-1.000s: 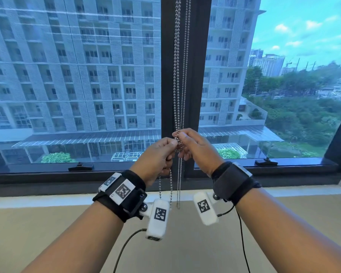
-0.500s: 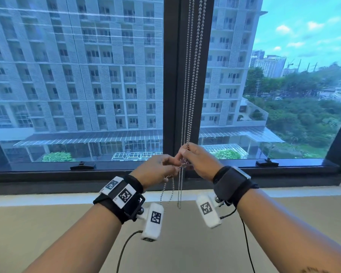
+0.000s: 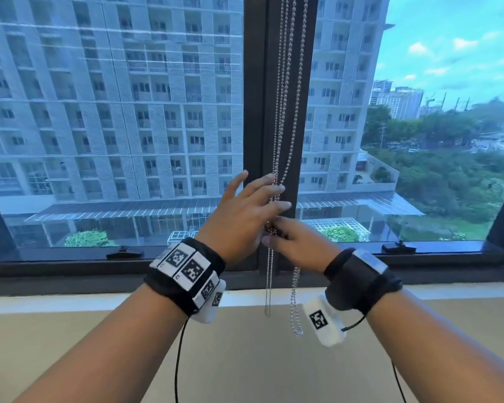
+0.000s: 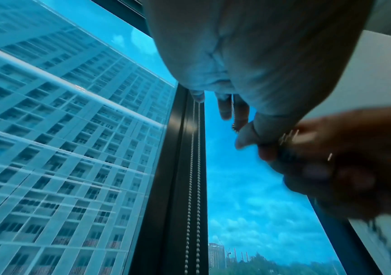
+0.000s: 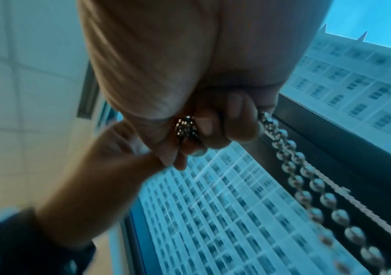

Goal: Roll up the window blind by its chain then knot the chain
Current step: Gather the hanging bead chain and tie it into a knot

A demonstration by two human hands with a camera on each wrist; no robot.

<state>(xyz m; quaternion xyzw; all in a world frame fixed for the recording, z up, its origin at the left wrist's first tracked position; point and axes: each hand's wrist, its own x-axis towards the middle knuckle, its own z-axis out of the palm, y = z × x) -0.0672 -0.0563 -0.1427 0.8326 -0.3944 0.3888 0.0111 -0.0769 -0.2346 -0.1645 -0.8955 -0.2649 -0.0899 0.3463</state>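
The silver bead chain [image 3: 285, 82] hangs in several strands down the dark window mullion [image 3: 255, 112]. My right hand [image 3: 274, 237] pinches a bunched tangle of beads [image 5: 186, 128] between thumb and fingers. Just above it my left hand [image 3: 262, 199] has its fingers straight and spread, with the upper strands running across the fingertips [image 3: 280, 189]. A strand passes between those fingers [image 4: 233, 104] in the left wrist view. Two loops [image 3: 296, 301] dangle below the hands. The blind itself is out of view.
The window sill [image 3: 70, 301] runs below the hands, with a beige wall beneath it. Two black window latches [image 3: 124, 253] sit on the lower frame. Wrist-camera cables hang from both wrists.
My left hand has let go of its pinch on the chain and spread its fingers upward against the strands. The right hand still pinches the bunched beads.
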